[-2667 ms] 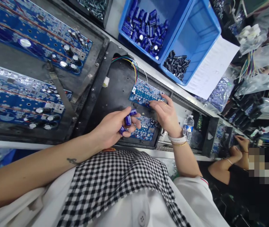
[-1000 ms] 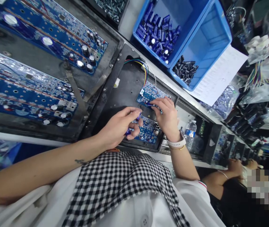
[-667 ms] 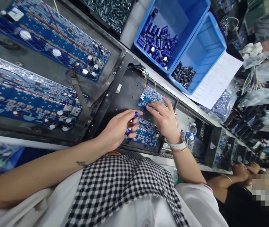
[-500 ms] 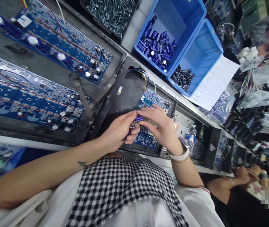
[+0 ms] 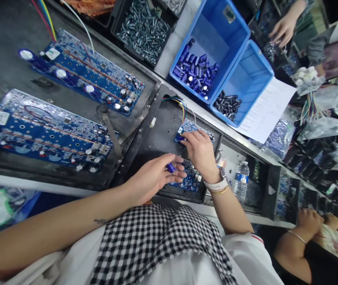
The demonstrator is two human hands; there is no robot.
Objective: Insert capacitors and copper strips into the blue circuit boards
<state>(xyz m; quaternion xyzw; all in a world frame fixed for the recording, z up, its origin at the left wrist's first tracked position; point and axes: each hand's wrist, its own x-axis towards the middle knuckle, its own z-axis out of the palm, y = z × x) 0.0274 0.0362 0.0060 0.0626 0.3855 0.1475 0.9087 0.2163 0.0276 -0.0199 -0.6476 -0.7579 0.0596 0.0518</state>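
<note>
My left hand is palm up with its fingers curled around a blue capacitor. Between the thumb and fingertips of my right hand is another blue capacitor, held at the left part of a blue circuit board. Whether its leads touch the board cannot be seen. That board lies in a black tray, with coloured wires at its upper left corner. A second circuit board shows below my right hand, partly covered by my left fingers.
To the left lie two larger circuit boards with capacitors. Beyond the tray stand a blue bin of blue capacitors, a smaller blue bin of black parts, and a black box of small parts. A water bottle stands right. Other people work nearby.
My hands, together before, have parted. The right has moved up to the upper board with a capacitor; the left has opened out somewhat, its capacitor now showing. The view has shifted slightly.
</note>
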